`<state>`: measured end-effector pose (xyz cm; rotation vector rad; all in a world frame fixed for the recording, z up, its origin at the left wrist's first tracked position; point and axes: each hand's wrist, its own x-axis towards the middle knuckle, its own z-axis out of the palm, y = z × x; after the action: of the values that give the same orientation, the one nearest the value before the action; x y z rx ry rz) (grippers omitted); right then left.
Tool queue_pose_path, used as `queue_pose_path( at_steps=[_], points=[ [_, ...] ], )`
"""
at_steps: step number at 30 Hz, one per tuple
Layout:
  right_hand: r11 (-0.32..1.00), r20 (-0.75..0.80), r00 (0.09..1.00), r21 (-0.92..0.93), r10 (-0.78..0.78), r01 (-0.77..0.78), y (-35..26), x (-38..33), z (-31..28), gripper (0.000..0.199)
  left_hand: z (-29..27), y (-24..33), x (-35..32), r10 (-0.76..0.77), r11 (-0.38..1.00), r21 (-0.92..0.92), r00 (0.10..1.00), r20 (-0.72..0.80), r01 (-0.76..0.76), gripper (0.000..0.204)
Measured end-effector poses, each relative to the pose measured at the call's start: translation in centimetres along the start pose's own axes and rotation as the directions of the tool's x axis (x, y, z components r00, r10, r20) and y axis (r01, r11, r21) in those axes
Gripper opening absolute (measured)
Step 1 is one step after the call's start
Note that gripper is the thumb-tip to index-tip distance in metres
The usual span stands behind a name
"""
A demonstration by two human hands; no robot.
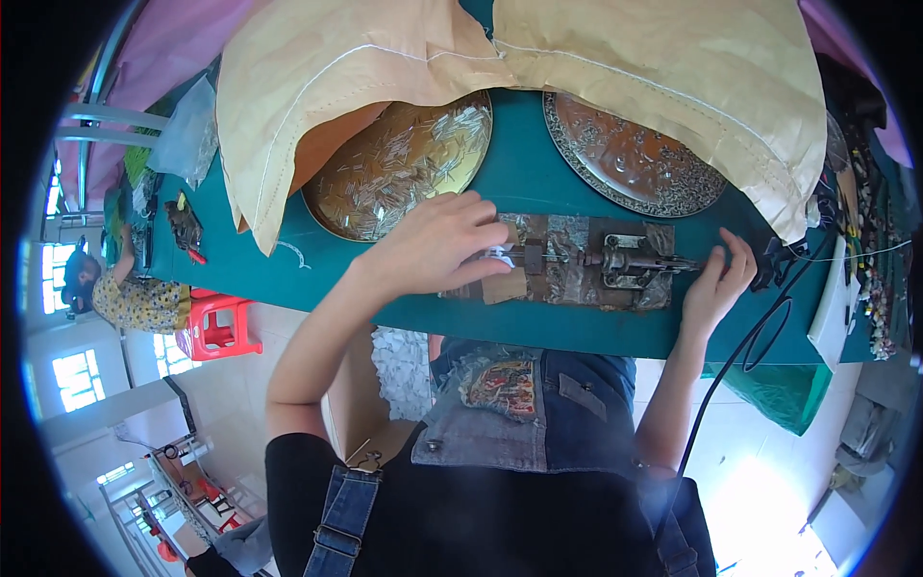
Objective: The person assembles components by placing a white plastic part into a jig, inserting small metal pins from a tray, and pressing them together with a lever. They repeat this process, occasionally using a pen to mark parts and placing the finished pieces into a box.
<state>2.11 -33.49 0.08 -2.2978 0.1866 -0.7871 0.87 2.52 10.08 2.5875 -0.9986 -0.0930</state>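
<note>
My left hand is closed in a pinch on a small white piece at the left end of a bench jig. The jig is a metal push clamp bolted to a worn, tape-covered board, with a thin rod pointing left toward my fingers. My right hand is beside the clamp's right end, thumb and fingers curved and apart. Whether it touches the clamp's tip cannot be told. A round tray behind my left hand holds many thin clear pieces. Another round tray behind the jig holds small dark metal parts.
Tan paper sacks overhang both trays. The green tabletop carries pliers-like tools at left. A black cable hangs down at right, near a green bag. Another person sits far left by a red stool.
</note>
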Motion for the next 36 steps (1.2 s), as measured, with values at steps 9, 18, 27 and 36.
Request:
queue_pose_path(
  at_steps=[9,18,27,36],
  points=[
    [0.994,-0.04,0.999,0.113,0.019,-0.015,-1.5,-0.7,-1.0,0.024,-1.5,2.2,-0.2,0.258,0.929,0.269,0.966,0.026,-0.256,0.022],
    [0.401,0.351,0.792,0.904,-0.499,-0.147,-13.6,-4.3,-5.5,0.021,-2.8,10.0,-21.7,-0.785,0.583,0.001,0.564,-0.255,0.812,0.039],
    [-0.894,0.017,0.957,0.353,-0.29,-0.277,-23.8,-8.7,-8.4,0.053,-0.2,6.6,-17.6,-0.769,0.515,-0.817,0.561,-0.306,0.26,0.061],
    [-0.451,0.021,0.503,0.414,-0.864,-0.791,-18.8,-4.6,-9.6,0.053,-0.7,-4.5,-6.5,-0.544,-0.38,-0.74,0.781,-0.306,-0.555,0.072]
  ],
)
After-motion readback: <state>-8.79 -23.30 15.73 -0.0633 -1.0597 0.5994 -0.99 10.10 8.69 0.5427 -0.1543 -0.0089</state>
